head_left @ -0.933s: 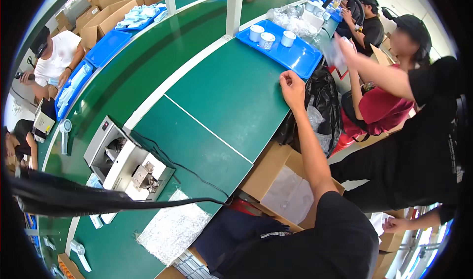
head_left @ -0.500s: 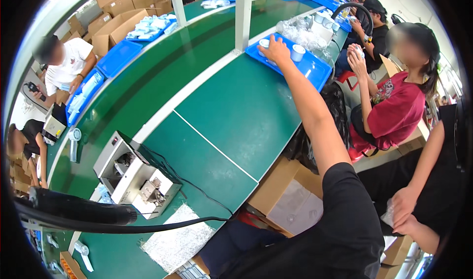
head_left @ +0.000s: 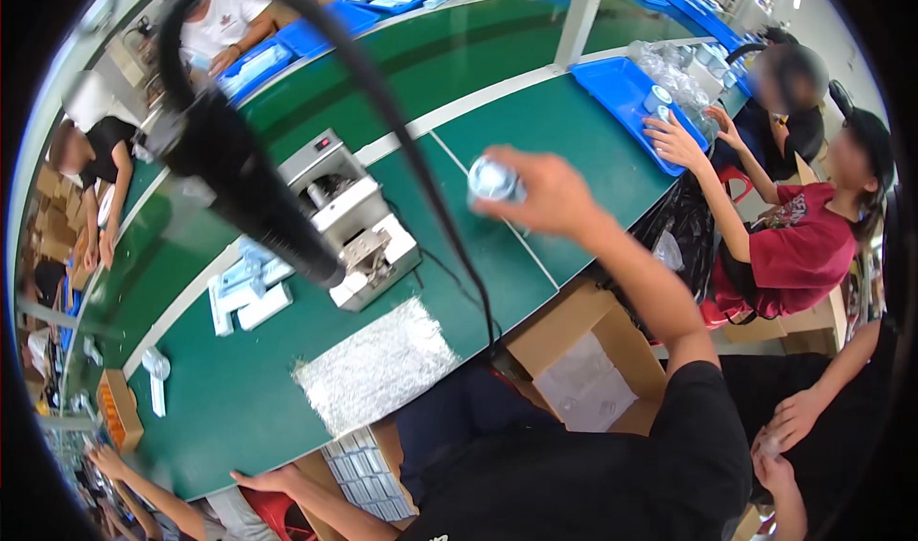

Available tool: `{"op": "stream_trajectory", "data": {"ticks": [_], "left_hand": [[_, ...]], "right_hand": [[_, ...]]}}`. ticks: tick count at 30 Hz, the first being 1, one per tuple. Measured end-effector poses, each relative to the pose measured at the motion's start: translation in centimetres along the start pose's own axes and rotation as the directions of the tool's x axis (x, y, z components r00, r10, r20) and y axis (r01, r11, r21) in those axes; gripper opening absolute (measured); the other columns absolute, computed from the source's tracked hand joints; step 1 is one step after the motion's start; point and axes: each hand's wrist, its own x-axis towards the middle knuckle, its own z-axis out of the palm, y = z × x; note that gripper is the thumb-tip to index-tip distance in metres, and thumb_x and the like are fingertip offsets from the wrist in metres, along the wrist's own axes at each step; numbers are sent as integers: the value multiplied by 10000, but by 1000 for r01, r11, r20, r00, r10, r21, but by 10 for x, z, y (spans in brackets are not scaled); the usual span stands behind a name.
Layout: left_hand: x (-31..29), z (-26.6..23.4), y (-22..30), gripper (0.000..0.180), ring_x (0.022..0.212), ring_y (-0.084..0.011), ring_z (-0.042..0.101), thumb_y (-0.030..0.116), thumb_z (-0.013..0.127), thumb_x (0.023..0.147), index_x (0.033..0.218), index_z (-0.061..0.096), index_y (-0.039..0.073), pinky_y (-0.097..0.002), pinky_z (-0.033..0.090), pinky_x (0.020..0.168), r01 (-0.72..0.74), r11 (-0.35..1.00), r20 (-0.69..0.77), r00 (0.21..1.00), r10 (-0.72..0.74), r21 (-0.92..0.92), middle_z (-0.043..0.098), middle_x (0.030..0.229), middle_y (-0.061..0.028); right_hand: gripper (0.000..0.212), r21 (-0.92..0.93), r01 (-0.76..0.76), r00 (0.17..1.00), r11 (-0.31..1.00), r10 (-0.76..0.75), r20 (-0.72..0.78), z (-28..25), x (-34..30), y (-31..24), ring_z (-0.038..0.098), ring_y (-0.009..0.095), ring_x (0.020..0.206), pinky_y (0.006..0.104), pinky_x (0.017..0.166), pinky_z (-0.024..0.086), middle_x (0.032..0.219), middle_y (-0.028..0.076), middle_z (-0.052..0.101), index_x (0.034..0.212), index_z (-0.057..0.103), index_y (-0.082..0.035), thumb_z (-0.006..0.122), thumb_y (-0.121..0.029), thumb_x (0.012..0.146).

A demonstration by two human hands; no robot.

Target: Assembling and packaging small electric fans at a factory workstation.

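Observation:
My right hand (head_left: 550, 195) is raised over the green table (head_left: 239, 398), shut on a small round white and silver cup (head_left: 494, 181). It hovers right of a grey metal benchtop machine (head_left: 356, 224). A crinkled silver foil sheet (head_left: 377, 369) lies on the table below the machine. My left hand (head_left: 260, 481) rests at the table's near edge at the lower left, fingers spread, with nothing in it. A blue tray (head_left: 622, 97) with more white cups and clear bags sits at the far right of the table.
A thick black cable and handle (head_left: 244, 192) hang close before the camera. A co-worker in a red shirt has a hand (head_left: 675, 141) on the blue tray. White packets (head_left: 251, 291) lie left of the machine. An open cardboard box (head_left: 585, 377) stands under the table. Other people work around the edges.
My right hand has drawn back from the blue tray toward me, now holding a cup above the table near the machine. The view has swung left and down.

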Motion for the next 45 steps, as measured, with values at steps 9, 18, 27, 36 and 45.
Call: {"op": "stream_trajectory", "data": {"ticks": [9, 18, 27, 36, 45], "left_hand": [[-48, -81, 2, 666, 678, -133, 594, 597, 330, 1082, 1194, 636, 17, -263, 466, 563, 10, 765, 372, 870, -324, 644, 698, 964, -94], [-166, 90, 42, 180, 646, -124, 570, 0, 586, 954, 783, 641, -14, -266, 445, 596, -359, 826, 852, 461, -248, 435, 636, 729, -57], [-91, 199, -40, 501, 1168, -364, 606, 228, 753, 914, 1340, 594, 16, -473, 508, 928, -998, 36, 993, 46, -105, 50, 571, 1304, -163], [-99, 197, -42, 509, 1161, -378, 571, 166, 769, 891, 1354, 587, 60, -458, 484, 953, -969, 65, 953, 221, -208, 239, 561, 1244, -180], [-54, 205, -49, 543, 1300, -404, 564, 151, 746, 919, 1409, 550, 22, -450, 482, 1056, -997, -68, 985, 38, -166, 27, 576, 1414, -210]], "right_hand": [[580, 192, -166, 985, 967, 173, -21, 30, -21, -63, 714, 280, 1076, 372, 958, 532, 1145, 212, 723, 1294, 645, 12, 840, -293, 841], [686, 684, 452, 882, 573, -171, -439, -42, -89, -145, 715, 402, 1031, 460, 867, 591, 1135, 257, 708, 1342, 547, 102, 750, -334, 852], [634, 545, 20, 992, 838, -83, 91, 103, -93, -170, 656, 418, 1183, 444, 1009, 525, 1347, 223, 635, 1316, 557, 2, 831, -60, 748], [291, 585, -40, 999, 810, 31, 24, 105, -101, -159, 673, 355, 1089, 399, 932, 541, 1266, 191, 653, 1116, 666, 4, 777, -40, 851], [129, 691, 18, 990, 722, 83, -112, 121, -115, -164, 655, 340, 1049, 403, 904, 530, 1147, 154, 666, 1022, 674, 5, 709, 10, 898]]}}
